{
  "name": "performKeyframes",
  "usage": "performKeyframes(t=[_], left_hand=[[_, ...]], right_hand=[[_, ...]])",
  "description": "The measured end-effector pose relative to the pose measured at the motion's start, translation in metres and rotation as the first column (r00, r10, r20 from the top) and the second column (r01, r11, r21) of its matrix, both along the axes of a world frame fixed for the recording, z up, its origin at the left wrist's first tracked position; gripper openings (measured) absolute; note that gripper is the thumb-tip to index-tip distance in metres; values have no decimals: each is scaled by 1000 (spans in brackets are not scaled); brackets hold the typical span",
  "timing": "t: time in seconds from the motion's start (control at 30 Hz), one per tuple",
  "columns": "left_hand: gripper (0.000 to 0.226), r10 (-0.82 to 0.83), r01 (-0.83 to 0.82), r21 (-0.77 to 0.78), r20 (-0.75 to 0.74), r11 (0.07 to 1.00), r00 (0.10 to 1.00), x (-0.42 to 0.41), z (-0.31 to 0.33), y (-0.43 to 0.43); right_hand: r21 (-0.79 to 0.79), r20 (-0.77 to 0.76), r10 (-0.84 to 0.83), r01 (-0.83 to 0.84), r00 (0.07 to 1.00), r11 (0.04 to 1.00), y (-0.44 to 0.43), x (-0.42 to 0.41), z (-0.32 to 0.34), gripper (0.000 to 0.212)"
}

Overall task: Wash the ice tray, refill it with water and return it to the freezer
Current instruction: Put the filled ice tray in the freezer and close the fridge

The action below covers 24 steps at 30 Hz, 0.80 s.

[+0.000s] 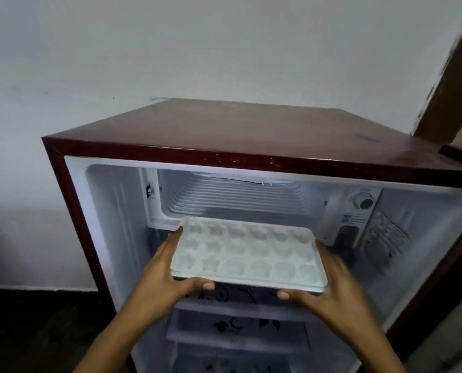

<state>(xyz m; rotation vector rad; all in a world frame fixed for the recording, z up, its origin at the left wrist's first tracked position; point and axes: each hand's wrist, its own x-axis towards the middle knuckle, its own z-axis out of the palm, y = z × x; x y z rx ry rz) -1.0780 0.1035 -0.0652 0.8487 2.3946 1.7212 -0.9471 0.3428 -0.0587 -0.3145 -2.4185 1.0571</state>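
fingers (173, 239): gripped both short ends of ice tray (248, 254).
fridge (224, 125): stood open.
freezer (238, 196): ice tray's far edge lay at its mouth.
hands: left hand (157, 275), right hand (334, 289) held it roughly level.
risk: a tilt could spill water; fill unclear.

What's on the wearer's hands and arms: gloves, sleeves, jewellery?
Nothing worn that shows. Left hand and right hand: no gloves, no rings visible. Left forearm and right forearm bare to the frame edge: no sleeve, watch or bracelet. Right hand slightly blurred, fine detail uncertain.
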Motion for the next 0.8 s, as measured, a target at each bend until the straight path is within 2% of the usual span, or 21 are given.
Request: performKeyframes(t=[0.17, 0.4, 0.57, 0.7, 0.8], left_hand=[[118, 41, -45, -69, -52, 997, 998, -34, -4, 9], [118, 63, -72, -120, -79, 990, 995, -76, 5, 30], [102, 67, -96, -223, -134, 970, 989, -107, 4, 41], [100, 39, -64, -216, -119, 974, 992, -128, 2, 50], [97, 24, -39, -187, -84, 981, 996, -139, 1, 57]], right_hand=[[29, -12, 62, -62, 998, 998, 13, -36, 2, 80], [-55, -18, 84, -85, 996, 995, 28, -79, -1, 67], [7, 104, -9, 8, 995, 1000, 47, -115, 2, 94], [37, 141, -30, 25, 990, 999, 57, -137, 2, 95], [-45, 162, -18, 26, 987, 999, 62, -148, -2, 97]])
